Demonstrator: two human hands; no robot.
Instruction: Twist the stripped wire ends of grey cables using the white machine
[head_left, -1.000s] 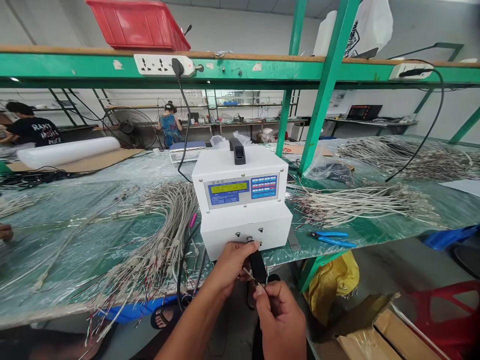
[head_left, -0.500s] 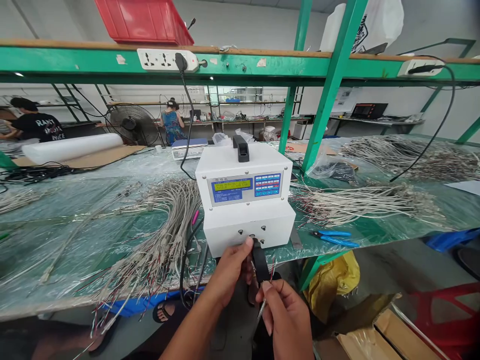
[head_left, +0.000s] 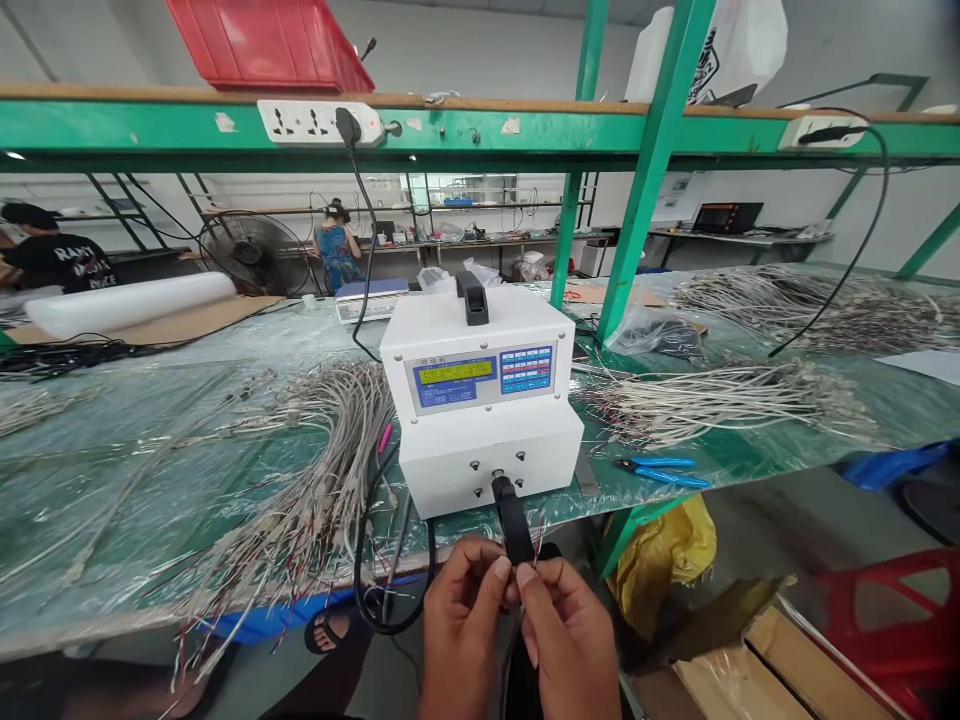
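Black cable (head_left: 512, 520) lower center, plugged into white machine (head_left: 484, 400); your left hand (head_left: 463, 620) and right hand (head_left: 570, 635) both pinch it there.

The left hand (head_left: 465, 615) has let go of the black plug (head_left: 510, 515) on the white box (head_left: 484, 400) and dropped down. It now meets the right hand (head_left: 566, 635), fingertips pinching thin wires (head_left: 535, 530) together.

Head camera looks forward, down (close) at bench (head_left: 150, 480).
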